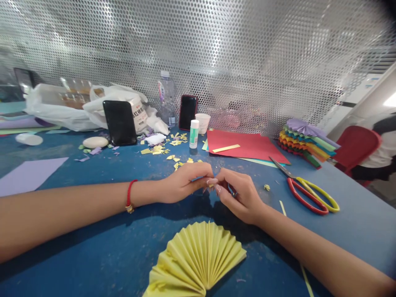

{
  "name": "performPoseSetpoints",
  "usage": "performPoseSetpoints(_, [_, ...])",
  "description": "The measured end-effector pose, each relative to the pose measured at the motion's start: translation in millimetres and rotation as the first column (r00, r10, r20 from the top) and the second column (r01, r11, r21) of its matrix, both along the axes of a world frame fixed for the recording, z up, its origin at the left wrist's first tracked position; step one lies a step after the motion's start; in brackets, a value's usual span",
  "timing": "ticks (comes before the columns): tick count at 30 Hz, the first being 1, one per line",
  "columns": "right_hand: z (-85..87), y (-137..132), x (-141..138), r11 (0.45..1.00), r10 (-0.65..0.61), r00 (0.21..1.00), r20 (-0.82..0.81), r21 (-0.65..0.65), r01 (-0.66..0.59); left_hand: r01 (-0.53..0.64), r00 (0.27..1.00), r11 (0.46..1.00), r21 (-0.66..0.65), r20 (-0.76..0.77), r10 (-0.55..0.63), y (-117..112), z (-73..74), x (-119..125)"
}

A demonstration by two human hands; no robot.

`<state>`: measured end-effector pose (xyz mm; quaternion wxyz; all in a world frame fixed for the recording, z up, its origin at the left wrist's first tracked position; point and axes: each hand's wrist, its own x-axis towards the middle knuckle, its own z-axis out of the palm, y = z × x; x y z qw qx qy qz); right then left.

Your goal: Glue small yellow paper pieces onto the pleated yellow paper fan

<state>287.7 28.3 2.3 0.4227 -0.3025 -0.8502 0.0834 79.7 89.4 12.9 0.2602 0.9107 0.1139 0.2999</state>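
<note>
My left hand (187, 182), with a red cord bracelet on its wrist, meets my right hand (243, 196) fingertip to fingertip above the blue table. Both are closed in a pinch. Between the fingertips shows a small yellow paper scrap (211, 185), mostly hidden by the fingers. Nearer to me lies a pleated yellow paper fan (198, 255), spread open and cut off by the lower picture edge. A crumpled yellow scrap (266, 187) rests to the right of my right hand, and a thin yellow strip (282, 208) runs under my right forearm.
Scissors (305, 185) lie at right, near a stack of coloured pleated paper (305, 142). Behind my hands are red paper sheets (247, 142), a glue stick (194, 134), a paper cup (202, 123), two phones and yellow scraps (157, 149). A purple sheet (32, 175) lies left. Perforated metal panel (198, 45) stands behind.
</note>
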Motion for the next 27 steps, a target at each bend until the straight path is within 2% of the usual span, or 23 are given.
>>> performPoseSetpoints(10, [4.4,-3.6,-6.3,0.999,0.039,0.996,-0.085,0.031,-0.036,0.033,0.997,0.983,0.179,0.069,-0.046,-5.7,4.5,-0.1])
performPoseSetpoints(19, [6.8,-4.6,-6.8,0.999,0.048,0.994,-0.102,-0.011,-0.049,0.069,0.995,0.979,0.193,0.052,-0.080,-7.5,3.9,-0.2])
performPoseSetpoints(27, [8.2,-2.5,-5.0,0.998,0.006,0.984,-0.175,-0.055,-0.016,0.015,0.997,0.990,0.140,0.068,-0.025,-5.6,4.0,0.2])
